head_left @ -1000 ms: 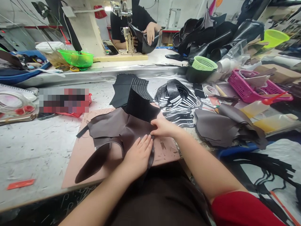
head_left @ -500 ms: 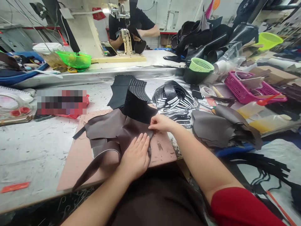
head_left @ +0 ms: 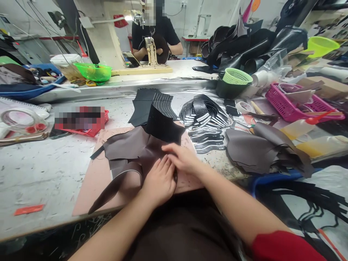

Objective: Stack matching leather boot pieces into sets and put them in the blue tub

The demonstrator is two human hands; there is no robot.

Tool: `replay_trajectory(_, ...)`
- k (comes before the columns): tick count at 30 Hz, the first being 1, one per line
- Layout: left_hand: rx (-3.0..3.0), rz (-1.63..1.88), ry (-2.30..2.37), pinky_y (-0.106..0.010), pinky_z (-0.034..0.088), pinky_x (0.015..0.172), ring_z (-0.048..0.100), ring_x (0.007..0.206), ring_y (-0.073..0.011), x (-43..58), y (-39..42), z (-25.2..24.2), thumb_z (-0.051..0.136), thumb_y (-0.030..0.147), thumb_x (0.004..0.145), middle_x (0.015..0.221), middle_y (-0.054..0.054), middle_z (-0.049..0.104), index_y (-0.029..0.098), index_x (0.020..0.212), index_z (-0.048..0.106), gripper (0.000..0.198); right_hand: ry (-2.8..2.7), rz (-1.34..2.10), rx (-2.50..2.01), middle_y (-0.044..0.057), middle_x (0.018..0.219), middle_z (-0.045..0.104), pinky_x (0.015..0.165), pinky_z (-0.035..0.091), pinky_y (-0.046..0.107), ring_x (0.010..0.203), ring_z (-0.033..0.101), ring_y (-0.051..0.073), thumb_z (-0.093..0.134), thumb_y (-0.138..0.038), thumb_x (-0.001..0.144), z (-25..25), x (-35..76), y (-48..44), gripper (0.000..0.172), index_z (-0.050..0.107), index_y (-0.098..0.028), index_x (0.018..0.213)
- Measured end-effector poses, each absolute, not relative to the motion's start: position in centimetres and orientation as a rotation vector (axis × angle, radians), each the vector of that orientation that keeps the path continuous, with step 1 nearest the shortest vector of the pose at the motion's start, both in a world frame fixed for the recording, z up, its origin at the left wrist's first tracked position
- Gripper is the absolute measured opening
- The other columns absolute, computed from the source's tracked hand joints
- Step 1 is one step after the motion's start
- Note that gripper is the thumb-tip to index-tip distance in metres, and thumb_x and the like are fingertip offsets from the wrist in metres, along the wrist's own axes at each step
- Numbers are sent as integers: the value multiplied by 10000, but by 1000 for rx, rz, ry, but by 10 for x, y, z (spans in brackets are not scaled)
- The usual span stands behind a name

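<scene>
A brown leather piece (head_left: 127, 148) lies on a pink work board (head_left: 92, 181) at the table's near edge. My left hand (head_left: 159, 181) rests flat on the leather's right part, fingers stretched out and close together. My right hand (head_left: 181, 157) lies palm down just above it, fingers extended leftward over the same leather and touching the left hand's fingertips. A black leather piece (head_left: 163, 127) stands folded right behind my hands.
A stack of black cut pieces (head_left: 150, 103) and black straps (head_left: 203, 110) lie behind the board. Brown leather pieces (head_left: 258, 150) pile up at the right. A pink basket (head_left: 293, 103), green baskets (head_left: 236, 76) and glue bottles (head_left: 299, 127) crowd the right. A person sews at a machine (head_left: 150, 50) across the table.
My right hand has slid left and toward me, from pinching the leather's right edge to lying flat over it, against my left fingers. The left hand has barely moved.
</scene>
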State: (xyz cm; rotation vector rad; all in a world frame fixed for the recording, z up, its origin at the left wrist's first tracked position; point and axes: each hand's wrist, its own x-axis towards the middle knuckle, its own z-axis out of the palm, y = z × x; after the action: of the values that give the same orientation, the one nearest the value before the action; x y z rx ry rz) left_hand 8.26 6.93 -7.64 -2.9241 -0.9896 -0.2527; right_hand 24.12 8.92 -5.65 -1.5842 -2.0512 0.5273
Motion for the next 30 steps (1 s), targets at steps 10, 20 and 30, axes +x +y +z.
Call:
replay_trajectory(10,-2829,-190,-1127,-467,310,1038,330,1282,-348,62,49,-86,451,575,808,1370,-258,343,-37,1312,366,797,-2269,496,-1511,103,1347,470,1070,303,379,1271,387,192,316,-192,865,-73,222,75,463,457,-96,1296)
replay_trajectory(20,-2952,-89,-1165,-479,258,1060,241,1321,-355,59,37,-83,347,746,746,1408,-273,251,-50,1344,295,997,-2334,392,-1774,29,1444,314,1094,186,469,1337,256,233,319,-272,904,-65,211,84,485,350,-204,1382)
replay_trajectory(30,-2979,-40,-1114,-490,310,1025,289,1300,-368,45,13,-78,425,707,747,1388,-267,314,5,1326,355,913,-2086,145,-1961,173,1479,172,1097,33,516,1369,103,290,292,-322,931,-61,206,85,527,333,-35,1371)
